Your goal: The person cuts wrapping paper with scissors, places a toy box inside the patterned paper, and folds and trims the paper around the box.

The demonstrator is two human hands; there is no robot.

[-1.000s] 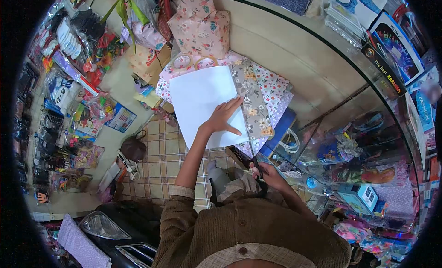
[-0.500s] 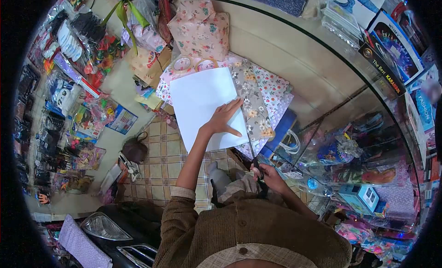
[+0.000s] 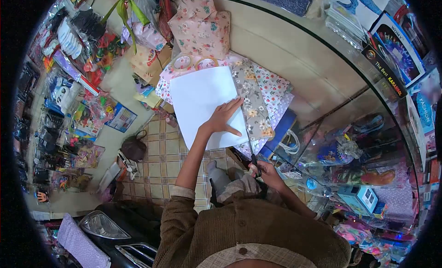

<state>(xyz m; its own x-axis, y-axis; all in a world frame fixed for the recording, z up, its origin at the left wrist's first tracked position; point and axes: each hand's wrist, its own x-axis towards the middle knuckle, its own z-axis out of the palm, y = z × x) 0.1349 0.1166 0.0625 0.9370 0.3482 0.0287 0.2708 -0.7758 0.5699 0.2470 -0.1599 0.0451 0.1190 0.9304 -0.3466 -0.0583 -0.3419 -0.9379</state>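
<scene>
My left hand (image 3: 223,118) lies flat on a large white sheet (image 3: 202,95), its fingers spread near the sheet's right edge. Below that edge, my right hand (image 3: 267,171) is closed round the black handles of a pair of scissors (image 3: 252,153). The blades point up along the sheet's lower right edge, beside grey floral paper (image 3: 251,102). More floral paper (image 3: 271,83) lies beneath. Two tape rolls (image 3: 182,62) sit at the sheet's top edge.
A pink floral package (image 3: 200,28) stands behind the sheet. At the right is a glass display case (image 3: 359,129) holding packaged goods. A coil of white cable (image 3: 290,141) lies beside the papers. Part of a black vehicle (image 3: 103,226) shows at lower left, above the tiled floor (image 3: 156,166).
My right hand and the scissors have shifted slightly upward. My left hand has stayed in place on the white sheet.
</scene>
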